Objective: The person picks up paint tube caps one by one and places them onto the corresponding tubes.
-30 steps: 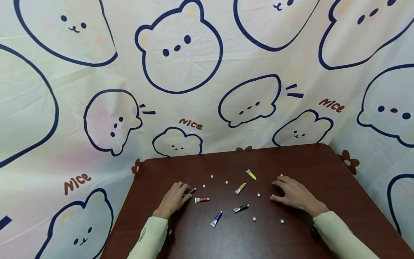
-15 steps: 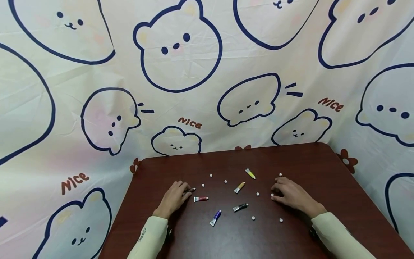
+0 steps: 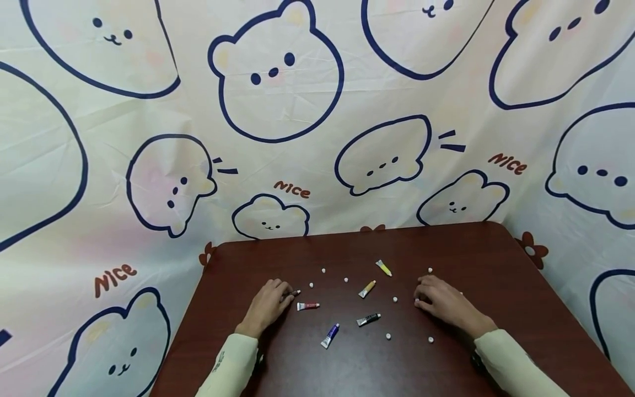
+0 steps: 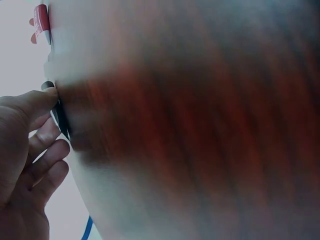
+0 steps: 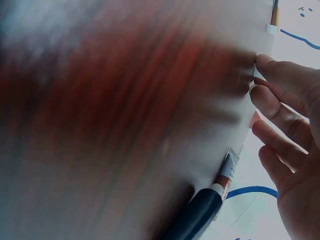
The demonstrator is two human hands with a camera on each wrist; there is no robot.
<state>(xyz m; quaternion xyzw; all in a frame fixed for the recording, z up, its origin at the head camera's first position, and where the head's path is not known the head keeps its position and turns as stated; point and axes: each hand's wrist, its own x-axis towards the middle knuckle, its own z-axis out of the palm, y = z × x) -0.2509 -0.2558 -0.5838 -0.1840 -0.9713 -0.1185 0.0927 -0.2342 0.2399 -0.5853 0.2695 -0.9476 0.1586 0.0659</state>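
My left hand [image 3: 265, 309] pinches a dark brown paint tube [image 3: 294, 293] between thumb and fingers, low over the table. The left wrist view shows this tube [image 4: 61, 117] as a dark strip under the thumb. A red paint tube [image 3: 308, 306] lies just to its right. At the right, the curled fingertips and thumb of my right hand [image 3: 448, 303] close about a small white cap [image 3: 416, 300], which is mostly hidden. Another white cap [image 3: 430, 270] lies just beyond that hand. Lower in the right wrist view, a dark tube-like thing [image 5: 197, 215] lies near the palm.
Yellow [image 3: 383, 268], ochre [image 3: 367, 289], black [image 3: 369, 320] and purple [image 3: 330, 336] paint tubes lie across the brown table [image 3: 357, 375]. Several loose white caps lie among them, including one cap [image 3: 430, 340] in front of the right hand. A patterned cloth [image 3: 278, 99] hangs behind the table.
My right hand's fingers have curled in and drawn closer around the white cap, uncovering the cap beyond them. My left hand stays in place with the brown tube.
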